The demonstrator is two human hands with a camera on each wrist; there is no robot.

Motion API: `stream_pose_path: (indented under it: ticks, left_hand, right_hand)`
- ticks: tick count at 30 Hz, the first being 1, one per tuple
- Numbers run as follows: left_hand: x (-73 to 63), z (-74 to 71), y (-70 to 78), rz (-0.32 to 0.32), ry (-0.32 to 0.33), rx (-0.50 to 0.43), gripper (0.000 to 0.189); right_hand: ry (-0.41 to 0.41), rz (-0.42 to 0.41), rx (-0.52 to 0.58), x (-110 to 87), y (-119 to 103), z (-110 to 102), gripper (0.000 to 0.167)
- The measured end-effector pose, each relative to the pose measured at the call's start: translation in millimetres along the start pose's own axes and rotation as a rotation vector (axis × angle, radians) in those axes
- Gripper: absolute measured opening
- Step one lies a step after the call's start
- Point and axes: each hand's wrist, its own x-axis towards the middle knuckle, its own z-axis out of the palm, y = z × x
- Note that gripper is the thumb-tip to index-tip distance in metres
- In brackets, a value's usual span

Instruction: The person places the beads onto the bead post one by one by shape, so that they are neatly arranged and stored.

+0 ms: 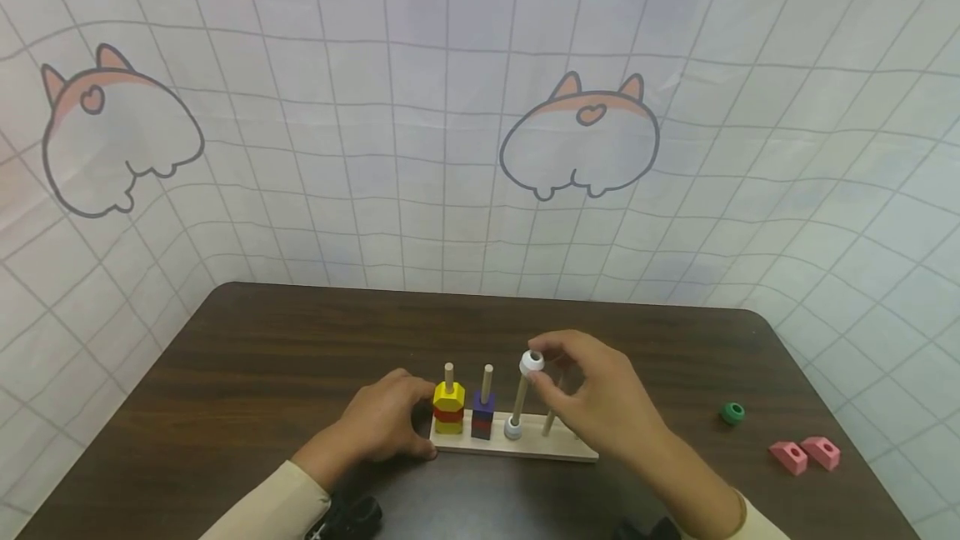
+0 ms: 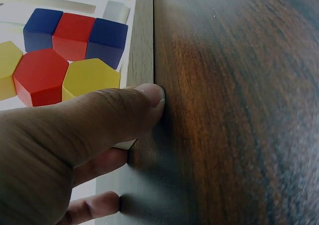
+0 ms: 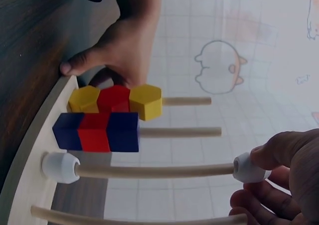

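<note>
Right hand (image 1: pixel 600 394): white bead (image 1: pixel 530 367) pinched between thumb and fingers, at the tip of the third rod (image 1: pixel 521 400) from the left end of the wooden board (image 1: pixel 555 447). Left hand (image 1: pixel 382 415): grips the board's left end, thumb at the front left corner, just beside the yellow and red blocks (image 1: pixel 449 400).

Handling, my judgement: hold the bead's hole square to the rod and slide along its axis; tilt would likely make it bind. Light fingertip pressure on the bead's sides should do, with the hole unobstructed. The left hand should press the board down on the desk (image 1: pixel 262 357), since sideways force up there could rock it.

Position against grip: bead sits at the fingertips, clear of the palm, its hole facing the rod; cannot tell how far it is threaded. Lower white bead (image 1: pixel 513 430) rests at the same rod's foot, well below the pinch. Fourth rod (image 1: pixel 549 423) stands close by the right fingers; avoid knocking it.
</note>
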Motion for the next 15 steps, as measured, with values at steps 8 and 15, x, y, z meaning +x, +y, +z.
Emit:
stream_pose_path:
  ticks: [8,15]
  left_hand:
    - [-0.8,-0.1,-0.4,0.006,0.01,0.005,0.061]
    - [-1.3,-1.7,0.6,0.007,0.01,0.012,0.059]
  right_hand:
    - [-0.003,0.107,-0.007,-0.9,-4.4,9.5,0.043]
    - [0.019,0.143,0.011,-4.4,-3.1,20.2,0.052]
